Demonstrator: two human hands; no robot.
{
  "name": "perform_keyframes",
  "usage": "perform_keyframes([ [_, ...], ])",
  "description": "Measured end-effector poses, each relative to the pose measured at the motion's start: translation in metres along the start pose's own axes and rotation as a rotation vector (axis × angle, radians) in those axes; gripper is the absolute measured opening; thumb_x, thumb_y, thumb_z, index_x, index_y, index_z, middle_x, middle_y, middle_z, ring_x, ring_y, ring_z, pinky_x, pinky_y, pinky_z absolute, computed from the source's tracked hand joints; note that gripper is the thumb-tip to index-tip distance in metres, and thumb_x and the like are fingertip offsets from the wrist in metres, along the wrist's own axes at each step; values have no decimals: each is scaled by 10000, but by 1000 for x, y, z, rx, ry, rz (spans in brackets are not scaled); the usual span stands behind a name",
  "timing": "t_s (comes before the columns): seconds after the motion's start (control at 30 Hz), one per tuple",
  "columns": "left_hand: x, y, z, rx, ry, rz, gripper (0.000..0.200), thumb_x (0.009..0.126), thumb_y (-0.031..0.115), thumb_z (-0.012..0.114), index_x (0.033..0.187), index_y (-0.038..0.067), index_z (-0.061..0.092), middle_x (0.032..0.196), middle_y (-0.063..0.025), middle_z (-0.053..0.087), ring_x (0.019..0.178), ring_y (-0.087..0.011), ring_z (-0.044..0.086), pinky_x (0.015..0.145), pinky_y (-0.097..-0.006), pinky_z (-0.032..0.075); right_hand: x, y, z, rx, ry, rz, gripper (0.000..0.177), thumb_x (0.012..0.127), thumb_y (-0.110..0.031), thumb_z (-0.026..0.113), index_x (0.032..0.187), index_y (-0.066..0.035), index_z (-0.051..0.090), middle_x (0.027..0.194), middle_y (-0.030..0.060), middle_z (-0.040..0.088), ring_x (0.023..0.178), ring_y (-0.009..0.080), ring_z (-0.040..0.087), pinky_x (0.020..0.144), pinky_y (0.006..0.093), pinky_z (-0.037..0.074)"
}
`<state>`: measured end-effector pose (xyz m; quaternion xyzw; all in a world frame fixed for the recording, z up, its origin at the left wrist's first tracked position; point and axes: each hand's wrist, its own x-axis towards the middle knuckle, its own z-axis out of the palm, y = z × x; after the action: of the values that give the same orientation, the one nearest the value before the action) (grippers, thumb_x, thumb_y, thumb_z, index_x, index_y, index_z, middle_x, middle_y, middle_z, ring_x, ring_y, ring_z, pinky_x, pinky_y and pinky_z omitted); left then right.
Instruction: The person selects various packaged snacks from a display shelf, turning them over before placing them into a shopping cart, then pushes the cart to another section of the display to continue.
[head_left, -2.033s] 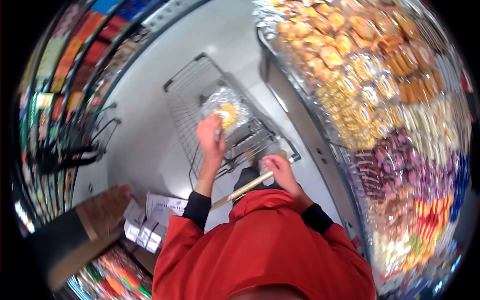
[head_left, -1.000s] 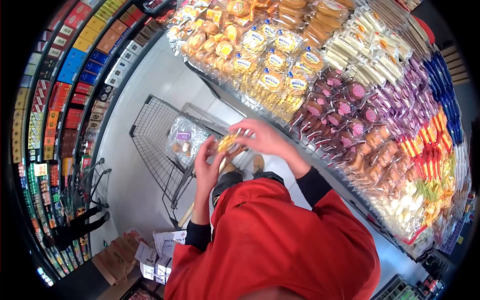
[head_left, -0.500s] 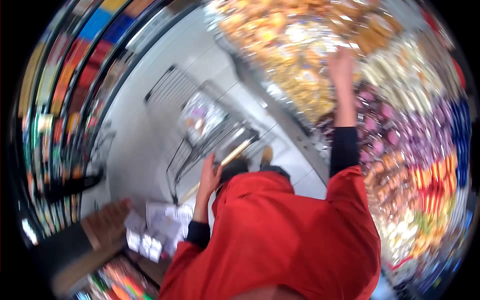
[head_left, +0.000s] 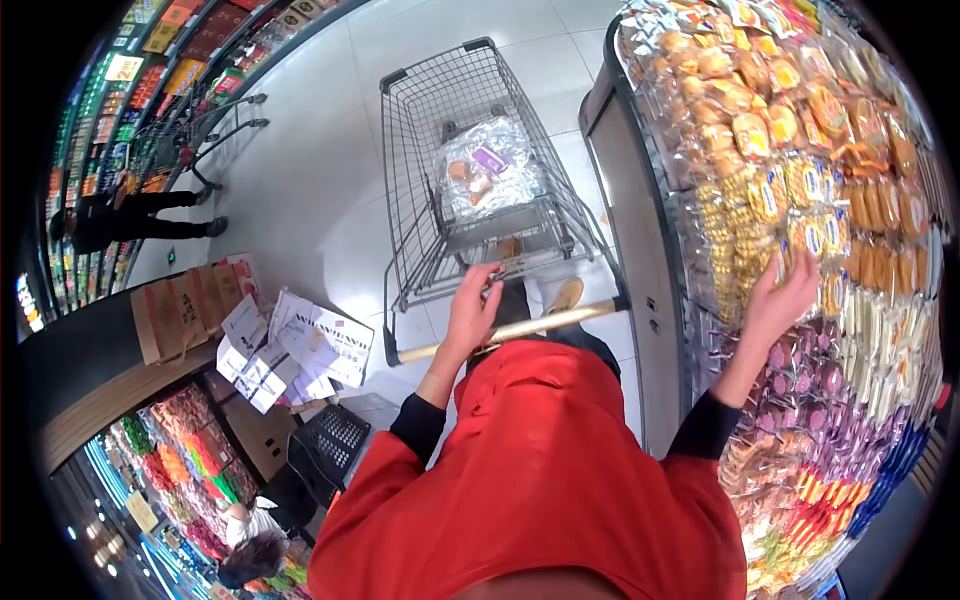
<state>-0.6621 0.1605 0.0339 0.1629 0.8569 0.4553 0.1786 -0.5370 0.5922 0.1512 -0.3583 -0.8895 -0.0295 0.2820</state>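
Observation:
My right hand (head_left: 780,300) reaches over a display of packaged snacks, its fingers apart and nothing visible in them. Its fingertips overlap the yellow-wrapped packets (head_left: 765,195) with blue-and-white labels. Below it lie purple-and-pink packets (head_left: 800,375). My left hand (head_left: 473,308) is loosely curled in front of my waist, fingers apart, over the near end of a wire shopping cart (head_left: 395,170). The cart's pale handle bar (head_left: 560,320) runs beside its wrist. In the cart is a clear plastic bag (head_left: 505,195) containing a purple-labelled packet and brown items.
Bread-like packs (head_left: 730,95) fill the display's far part. Printed papers (head_left: 325,340) and brown paper bags (head_left: 178,315) lie on a counter at left. A person in dark clothes (head_left: 130,220) stands near another cart; a second person (head_left: 255,540) is at lower left.
The view has turned and sharpened, bringing the whole cart into sight. My right hand has drawn back from farther over the display. My left hand remains near the cart's handle.

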Motion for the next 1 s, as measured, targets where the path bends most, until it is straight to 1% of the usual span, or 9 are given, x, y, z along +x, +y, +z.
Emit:
perform_keyframes([
  [0.1,57,-24,-15,-94,55,-70,221,979,98,624,1187,28,648,1004,-78,642,800,-151,604,679,-291,480,-42,-80,16,379,-200,-28,292,941,-137,678,1197,0,645,1243,196,631,1195,374,581,1052,463,440],
  [0.17,112,-42,-20,-100,102,-36,169,992,114,610,1122,27,675,919,-60,639,719,-128,568,635,-274,458,-84,-116,44,557,-572,-42,280,916,-82,682,1183,-12,633,1195,184,644,1184,366,591,1061,436,444],
  [0.2,139,-57,-19,-71,38,-19,214,980,109,606,1167,17,655,986,-111,665,751,-201,614,683,-319,494,-123,-122,75,789,-531,-191,340,875,-60,725,1198,-25,626,1213,176,642,1176,364,598,1053,429,453],
  [0.27,193,-112,-4,-42,-16,30,263,957,107,602,1201,13,627,1051,-158,660,874,-292,628,781,-383,500,-163,-160,88,626,-767,-139,388,830,-68,766,1196,-44,640,1208,148,665,1127,367,620,989,434,488],
  [0.37,255,-233,45,139,-123,153,380,867,102,598,1221,-37,583,1185,-288,609,1144,-462,573,1014,-516,444,-166,-184,80,411,-836,-115,316,841,-168,729,1135,-66,678,1143,131,685,1065,345,646,875,440,504],
  [0.47,309,-321,94,380,-92,384,302,828,-3,566,1127,-13,607,1037,-241,622,992,-440,605,877,-503,495,-164,-193,75,368,-780,-33,267,867,-198,722,1101,-78,680,1121,117,683,987,337,673,813,417,547],
  [0.67,362,-369,140,717,-238,285,416,866,8,576,1279,41,539,1352,-177,548,1247,-365,532,947,-442,514,-201,-205,80,244,-712,12,177,857,-178,707,1029,-139,707,949,30,712,803,231,691,673,359,526],
  [0.77,371,-367,141,890,-320,348,398,888,48,590,1282,62,540,1378,-172,543,1291,-344,515,968,-412,512,-206,-216,79,207,-847,105,166,850,-173,704,1015,-162,717,901,8,704,783,219,684,661,356,519],
  [1.0,381,-374,128,762,-368,382,268,818,-4,593,1085,12,608,1176,-189,579,1277,-392,516,1040,-460,477,-206,-236,78,182,-868,135,181,806,-101,701,965,-179,735,855,0,720,744,206,699,640,329,526],
])
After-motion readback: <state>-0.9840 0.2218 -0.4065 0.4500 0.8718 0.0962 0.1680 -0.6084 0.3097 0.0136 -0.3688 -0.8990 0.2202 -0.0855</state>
